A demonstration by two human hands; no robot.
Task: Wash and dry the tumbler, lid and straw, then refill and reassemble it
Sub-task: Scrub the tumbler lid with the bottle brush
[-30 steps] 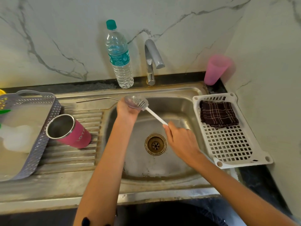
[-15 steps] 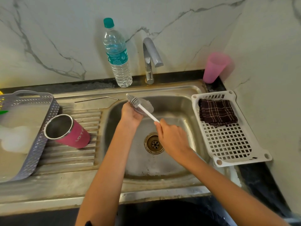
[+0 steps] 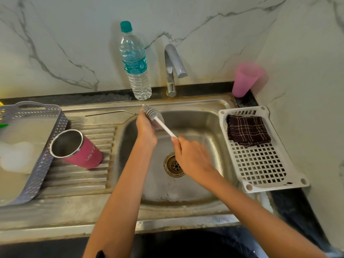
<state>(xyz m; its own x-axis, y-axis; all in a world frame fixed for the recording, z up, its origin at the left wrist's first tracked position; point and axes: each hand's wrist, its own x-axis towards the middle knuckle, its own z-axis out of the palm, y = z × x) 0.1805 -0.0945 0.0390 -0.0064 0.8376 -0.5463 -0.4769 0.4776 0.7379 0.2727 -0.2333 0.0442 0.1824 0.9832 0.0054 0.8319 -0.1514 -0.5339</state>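
Over the back left of the sink basin (image 3: 195,192), my left hand (image 3: 146,131) holds the clear lid (image 3: 160,122), mostly hidden behind the hand and brush. My right hand (image 3: 191,159) grips the white handle of a bottle brush (image 3: 151,114), whose grey bristle head lies against the lid. The pink steel tumbler (image 3: 78,148) lies on its side on the ribbed drainboard, mouth toward the left. The metal straw (image 3: 109,113) rests on the sink ledge behind the drainboard.
A water bottle (image 3: 135,62) and the tap (image 3: 173,69) stand at the back wall. A pink plastic cup (image 3: 243,80) sits back right. A white rack (image 3: 260,164) holds a dark checked cloth (image 3: 247,130). A grey basket (image 3: 28,146) stands left.
The brush head has slid up and to the left across the lid, and my right hand has followed it leftward. My left hand has kept its hold on the lid.
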